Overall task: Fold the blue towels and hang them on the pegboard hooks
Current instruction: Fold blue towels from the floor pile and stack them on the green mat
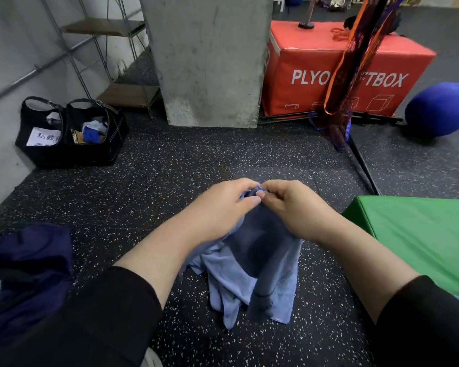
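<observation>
A light blue towel [252, 274] hangs in loose folds from both my hands, above the speckled black floor. My left hand [223, 205] and my right hand [292, 205] meet at the towel's top edge, each pinching the cloth between thumb and fingers. The towel's lower end hangs near the floor; whether it touches is unclear. No pegboard or hooks are in view.
A green padded box [421, 234] stands at my right. A dark blue bag [24, 274] lies at left. Two black baskets [72, 133] sit by the wall. Ahead are a concrete pillar [210, 62], a red plyo box [342, 67], a hanging net [355, 62] and a blue ball [440, 109].
</observation>
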Demonstrator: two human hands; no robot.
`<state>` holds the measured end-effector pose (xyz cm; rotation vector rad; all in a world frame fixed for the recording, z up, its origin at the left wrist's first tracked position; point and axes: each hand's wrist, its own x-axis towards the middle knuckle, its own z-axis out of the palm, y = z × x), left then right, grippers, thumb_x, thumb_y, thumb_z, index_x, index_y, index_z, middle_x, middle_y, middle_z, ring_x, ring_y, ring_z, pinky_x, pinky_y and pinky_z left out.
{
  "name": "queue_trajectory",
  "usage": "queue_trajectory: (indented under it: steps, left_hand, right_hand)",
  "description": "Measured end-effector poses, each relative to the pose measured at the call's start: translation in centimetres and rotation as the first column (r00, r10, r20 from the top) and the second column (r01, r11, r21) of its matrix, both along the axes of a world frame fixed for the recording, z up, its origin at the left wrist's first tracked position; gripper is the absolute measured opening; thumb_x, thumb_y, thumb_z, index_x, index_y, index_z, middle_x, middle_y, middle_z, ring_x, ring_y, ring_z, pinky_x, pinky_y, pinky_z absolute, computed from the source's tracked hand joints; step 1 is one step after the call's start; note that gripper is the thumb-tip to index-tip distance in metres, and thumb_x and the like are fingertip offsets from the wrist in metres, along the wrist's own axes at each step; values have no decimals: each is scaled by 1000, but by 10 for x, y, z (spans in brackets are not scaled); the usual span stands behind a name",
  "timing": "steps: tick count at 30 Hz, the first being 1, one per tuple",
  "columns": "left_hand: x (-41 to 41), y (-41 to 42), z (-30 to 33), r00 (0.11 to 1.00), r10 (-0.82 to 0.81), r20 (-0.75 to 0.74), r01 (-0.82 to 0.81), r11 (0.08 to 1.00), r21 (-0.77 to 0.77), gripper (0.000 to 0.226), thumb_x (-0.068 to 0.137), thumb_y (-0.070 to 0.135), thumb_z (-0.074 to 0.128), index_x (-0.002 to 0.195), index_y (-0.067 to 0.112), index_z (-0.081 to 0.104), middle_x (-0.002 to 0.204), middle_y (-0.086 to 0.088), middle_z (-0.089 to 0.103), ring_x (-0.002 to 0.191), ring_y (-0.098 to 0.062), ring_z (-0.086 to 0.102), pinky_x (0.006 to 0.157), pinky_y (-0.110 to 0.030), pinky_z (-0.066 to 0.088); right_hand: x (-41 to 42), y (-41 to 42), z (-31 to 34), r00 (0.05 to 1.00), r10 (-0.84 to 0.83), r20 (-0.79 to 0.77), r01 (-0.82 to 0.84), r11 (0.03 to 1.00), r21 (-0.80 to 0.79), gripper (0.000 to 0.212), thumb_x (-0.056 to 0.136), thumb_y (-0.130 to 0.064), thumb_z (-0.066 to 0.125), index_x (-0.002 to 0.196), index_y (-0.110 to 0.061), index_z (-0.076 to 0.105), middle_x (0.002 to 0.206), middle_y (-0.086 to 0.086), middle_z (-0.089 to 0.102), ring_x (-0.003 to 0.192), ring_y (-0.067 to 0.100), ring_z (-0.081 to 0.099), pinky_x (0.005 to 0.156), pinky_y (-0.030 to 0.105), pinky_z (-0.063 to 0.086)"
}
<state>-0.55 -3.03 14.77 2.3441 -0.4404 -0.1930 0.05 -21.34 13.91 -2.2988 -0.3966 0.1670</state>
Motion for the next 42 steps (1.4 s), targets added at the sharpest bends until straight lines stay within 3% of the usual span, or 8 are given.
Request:
queue_trajectory:
  steps: [4,8,12,25,29,32,36,42]
  left_hand:
    - [8,5,-4,994,108,1,-108,993,58,6,99,36,61,94,32,62,67,11,51,64,-2,49,53,-16,30]
    - [7,9,-1,994,-44,-101,44,999,-2,51,101,29,61,149,34,47,133,13,63,120,-6,59,95,-15,41]
    - [3,5,-6,997,-73,-22,75,991,107,25,103,30,56,128,28,60,68,20,53,69,8,53,60,-9,35]
    - [24,36,-6,867,469,168,-492,859,142,31,99,24,52,72,10,54,67,-8,58,72,-34,55,64,-39,43]
    - [23,45,1,875,476,85,-483,869,108,31,101,25,53,130,21,64,114,-8,71,105,-24,65,84,-29,48]
    - [6,18,6,988,98,-117,-108,991,-75,48,103,24,56,149,33,47,75,-2,67,59,0,54,54,-21,42]
    - [2,-3,-3,998,-46,-48,48,999,24,14,102,25,58,113,23,66,59,14,48,53,1,46,51,-16,32]
    - [25,18,-17,923,374,90,-383,915,126,24,98,27,55,75,19,57,73,-3,61,78,-33,60,64,-38,44]
  right_hand:
    - [1,-3,-1,1000,-11,-10,10,998,-57,31,103,-29,55,78,-11,55,62,-8,43,55,4,33,53,23,31]
    - [0,-7,-5,992,73,-99,-80,995,-66,17,103,-29,55,95,-22,67,79,-7,66,71,11,56,78,36,49]
    - [-2,-7,-5,992,74,-97,-74,997,8,17,101,-23,59,106,-30,73,94,-3,76,83,6,64,86,36,51]
    - [1,-20,0,995,-15,-102,6,996,-84,39,91,-39,72,72,-9,58,57,-2,48,54,7,37,53,28,32]
    - [1,-21,0,999,-45,-26,45,999,-12,24,97,-33,65,84,-13,64,69,8,61,61,8,45,60,35,44]
    - [-1,-12,1,1000,-1,-20,2,1000,25,11,99,-27,62,89,-26,69,75,6,68,65,5,48,65,32,46]
    - [-2,-6,4,999,40,3,-40,999,8,22,99,-20,60,91,-38,69,77,6,69,64,21,51,66,34,47]
    - [2,-19,5,992,-93,-91,78,986,-148,36,88,-40,74,71,-13,57,58,-6,46,52,8,37,49,24,28]
